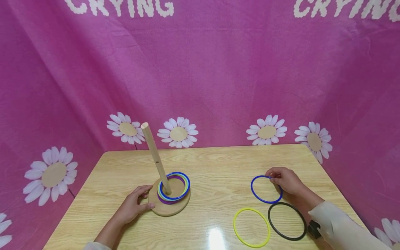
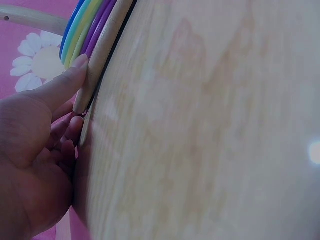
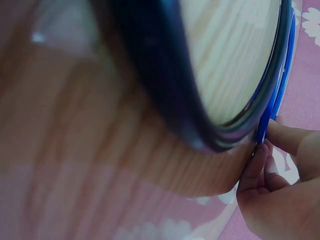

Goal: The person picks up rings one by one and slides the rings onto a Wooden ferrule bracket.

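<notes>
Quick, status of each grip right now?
Left grip: closed, thumb and fingers holding the edge of the wooden base.
Right grip: closed, pinching the loose blue ring.

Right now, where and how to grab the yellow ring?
Probably the left rim of the yellow ring, pinched from above and the left: its thin hoop lies flat on the table, and the black ring crowds its right side.

Blue ring point(image 1: 251, 187) in the right hand point(image 1: 287, 180); black ring point(image 1: 269, 218), yellow ring point(image 1: 234, 225) near it. Blue, pale-green, purple rings point(image 2: 82, 30) beside the left hand point(image 1: 132, 206). Wood-grained tan tabletop point(image 1: 215, 173); daisy-patterned magenta cloth point(image 1: 218, 69).
</notes>
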The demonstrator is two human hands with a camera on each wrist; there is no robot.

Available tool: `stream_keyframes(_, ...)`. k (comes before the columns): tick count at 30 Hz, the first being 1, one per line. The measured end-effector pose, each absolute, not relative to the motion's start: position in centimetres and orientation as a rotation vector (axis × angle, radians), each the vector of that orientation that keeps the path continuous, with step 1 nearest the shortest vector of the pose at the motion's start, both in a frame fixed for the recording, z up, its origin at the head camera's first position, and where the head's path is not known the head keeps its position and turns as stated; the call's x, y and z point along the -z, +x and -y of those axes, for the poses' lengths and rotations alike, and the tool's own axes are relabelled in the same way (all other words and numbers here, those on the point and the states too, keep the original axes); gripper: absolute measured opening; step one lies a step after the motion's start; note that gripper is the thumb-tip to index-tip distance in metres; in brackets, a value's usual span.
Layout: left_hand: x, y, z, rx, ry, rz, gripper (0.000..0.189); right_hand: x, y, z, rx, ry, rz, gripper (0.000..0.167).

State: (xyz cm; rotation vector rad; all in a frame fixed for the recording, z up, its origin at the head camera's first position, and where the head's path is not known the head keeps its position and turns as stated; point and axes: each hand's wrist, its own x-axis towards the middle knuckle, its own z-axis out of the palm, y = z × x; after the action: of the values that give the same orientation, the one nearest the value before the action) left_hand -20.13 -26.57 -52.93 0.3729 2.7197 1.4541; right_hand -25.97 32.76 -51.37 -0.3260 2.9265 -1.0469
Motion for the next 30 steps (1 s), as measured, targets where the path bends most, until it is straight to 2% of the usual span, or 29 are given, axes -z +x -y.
stream_keyframes(18,52.9,-20.1,26.7,-1.422,0.372,-2.722,0.07,51.0,-26.4,-32.3,1.077,-0.231,-2.898,0.013)
stream_keyframes(30,52.9,-20.2,26.7,-1.422,0.374,-2.726,0.07,50.3,-27.1,-30.4,1.072,-0.367,-2.93,0.01)
